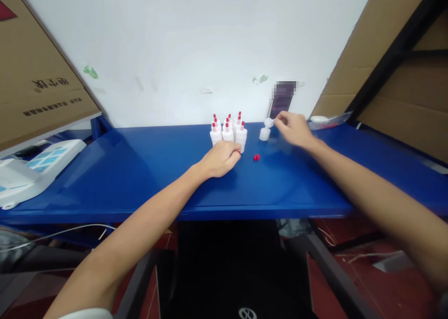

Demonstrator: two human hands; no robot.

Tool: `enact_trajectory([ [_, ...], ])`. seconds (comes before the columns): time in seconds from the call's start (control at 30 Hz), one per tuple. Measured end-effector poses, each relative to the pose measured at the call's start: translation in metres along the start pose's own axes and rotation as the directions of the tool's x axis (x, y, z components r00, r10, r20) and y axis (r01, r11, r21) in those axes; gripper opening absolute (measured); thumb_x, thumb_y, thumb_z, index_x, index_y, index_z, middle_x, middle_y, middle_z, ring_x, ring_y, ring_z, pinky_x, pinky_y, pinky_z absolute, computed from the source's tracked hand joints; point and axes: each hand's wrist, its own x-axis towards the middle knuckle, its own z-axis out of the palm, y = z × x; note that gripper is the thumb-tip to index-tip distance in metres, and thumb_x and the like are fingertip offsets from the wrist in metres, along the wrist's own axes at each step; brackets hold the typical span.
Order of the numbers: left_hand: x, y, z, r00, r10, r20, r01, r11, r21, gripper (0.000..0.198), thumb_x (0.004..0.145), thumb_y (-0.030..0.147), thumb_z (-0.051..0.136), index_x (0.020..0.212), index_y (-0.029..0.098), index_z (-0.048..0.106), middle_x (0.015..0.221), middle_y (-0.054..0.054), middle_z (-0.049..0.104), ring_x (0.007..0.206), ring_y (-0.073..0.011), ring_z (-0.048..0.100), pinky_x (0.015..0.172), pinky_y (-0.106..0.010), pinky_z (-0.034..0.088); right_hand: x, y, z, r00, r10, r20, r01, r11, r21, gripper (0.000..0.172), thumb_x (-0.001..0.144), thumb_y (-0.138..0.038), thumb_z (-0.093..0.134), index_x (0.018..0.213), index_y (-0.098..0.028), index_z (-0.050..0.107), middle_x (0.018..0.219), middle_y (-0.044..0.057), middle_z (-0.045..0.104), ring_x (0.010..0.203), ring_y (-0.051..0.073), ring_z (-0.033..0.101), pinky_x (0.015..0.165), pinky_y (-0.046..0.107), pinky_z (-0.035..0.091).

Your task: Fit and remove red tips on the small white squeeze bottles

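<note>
The blue table [168, 179] is cut off at the right; far on it, red-tipped white bottles [227, 135] stand upright, clustered, lower parts partly hidden by the left hand [222, 158]; that hand is curled, a red bit [239, 151] at its thumb, the grip impossible to tell; the right hand [293, 128], farther right, pinches a blurry white piece [269, 122] above a squat white container [264, 134]; small red pieces [256, 157] lie nearer.

Dark characters [51, 82] on left cardboard box [45, 39], illegible, round pale emblem [247, 313] on black surface [227, 272] below
</note>
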Motion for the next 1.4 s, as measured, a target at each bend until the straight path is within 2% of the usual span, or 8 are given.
enact_trajectory([
  [0.43, -0.002, -0.002, 0.002, 0.998, 0.056, 0.014, -0.057, 0.998, 0.031, 0.015, 0.09, 0.023, 0.04, 0.083, 0.019, 0.053, 0.083, -0.004, 0.06, 0.075, -0.0188, 0.054, 0.074, -0.034, 0.044, 0.006, 0.004, 0.008, 0.998, -0.009, 0.059, 0.01, 1.0, -0.012, 0.021, 0.091, -0.035, 0.053, 0.075, -0.022, 0.057, 0.07, 0.006, 0.063, 0.067, 0.021, 0.055, 0.067, 0.035, 0.038],
  [0.6, -0.002, -0.002, 0.003, 0.998, 0.069, 0.01, -0.07, 0.996, 0.047, 0.024, 0.099, 0.03, 0.041, 0.089, 0.017, 0.059, 0.09, -0.007, 0.063, 0.084, -0.0205, 0.058, 0.082, -0.036, 0.048, 0.005, 0.001, 0.009, 0.996, -0.039, 0.08, 0.04, 0.999, -0.012, 0.021, 0.091, -0.034, 0.054, 0.075, -0.021, 0.057, 0.068, 0.005, 0.061, 0.066, 0.02, 0.053, 0.067, 0.035, 0.037],
  [0.73, -0.002, -0.004, 0.004, 0.996, 0.077, 0.034, -0.078, 0.996, 0.035, 0.031, 0.105, 0.035, 0.036, 0.098, 0.017, 0.061, 0.092, -0.007, 0.065, 0.085, -0.02, 0.059, 0.084, -0.035, 0.048, -0.003, -0.014, 0.001, 0.992, -0.111, 0.061, 0.11, 0.994, 0.03, 0.028, 0.095, -0.036, 0.049, 0.073, -0.02, 0.057, 0.066, 0.003, 0.059, 0.064, 0.019, 0.051, 0.066, 0.033, 0.035],
  [0.83, -0.003, -0.004, 0.004, 0.996, 0.087, 0.019, -0.088, 0.994, 0.061, 0.031, 0.105, 0.035, 0.036, 0.103, 0.017, 0.061, 0.095, -0.008, 0.065, 0.088, -0.0207, 0.059, 0.085, -0.035, 0.048, -0.014, -0.036, -0.005, 0.956, -0.257, 0.138, 0.242, 0.963, 0.117, 0.038, 0.1, -0.043, 0.045, 0.072, -0.02, 0.058, 0.063, 0.002, 0.057, 0.062, 0.017, 0.049, 0.065, 0.032, 0.035],
  [0.97, -0.003, -0.005, 0.005, 0.997, 0.07, -0.01, -0.069, 0.995, 0.065, 0.029, 0.104, 0.035, 0.035, 0.099, 0.017, 0.058, 0.096, -0.009, 0.066, 0.087, -0.0217, 0.06, 0.084, -0.037, 0.049, -0.031, -0.068, -0.004, 0.849, -0.453, 0.271, 0.396, 0.886, 0.241, 0.034, 0.1, -0.047, 0.049, 0.086, -0.019, 0.063, 0.061, -0.002, 0.055, 0.057, 0.014, 0.047, 0.062, 0.029, 0.035],
  [1.07, -0.003, -0.007, 0.005, 0.998, 0.06, -0.011, -0.059, 0.997, 0.05, 0.025, 0.102, 0.032, 0.037, 0.098, 0.017, 0.056, 0.097, -0.01, 0.067, 0.088, -0.0228, 0.062, 0.083, -0.038, 0.05, -0.041, -0.085, 0.004, 0.777, -0.527, 0.343, 0.445, 0.846, 0.292, 0.032, 0.102, -0.044, 0.047, 0.084, -0.02, 0.058, 0.064, -0.002, 0.055, 0.058, 0.013, 0.047, 0.061, 0.029, 0.034],
  [1.23, -0.003, -0.009, 0.007, 0.999, 0.045, -0.006, -0.045, 0.999, 0.019, 0.027, 0.102, 0.031, 0.037, 0.1, 0.016, 0.059, 0.099, -0.011, 0.069, 0.089, -0.024, 0.064, 0.083, -0.038, 0.051, -0.046, -0.089, 0.016, 0.792, -0.521, 0.318, 0.428, 0.846, 0.318, 0.034, 0.105, -0.043, 0.043, 0.079, -0.022, 0.047, 0.072, 0.001, 0.055, 0.065, 0.014, 0.049, 0.064, 0.03, 0.035],
  [1.4, -0.001, -0.006, 0.009, 0.998, 0.066, 0.023, -0.065, 0.998, -0.014, 0.03, 0.103, 0.03, 0.036, 0.098, 0.016, 0.062, 0.098, -0.009, 0.072, 0.088, -0.0216, 0.065, 0.084, -0.036, 0.051, -0.045, -0.085, 0.017, 0.805, -0.491, 0.332, 0.373, 0.855, 0.361, 0.042, 0.106, -0.049, 0.039, 0.074, -0.023, 0.042, 0.065, -0.002, 0.047, 0.059, 0.014, 0.044, 0.061, 0.03, 0.031],
])
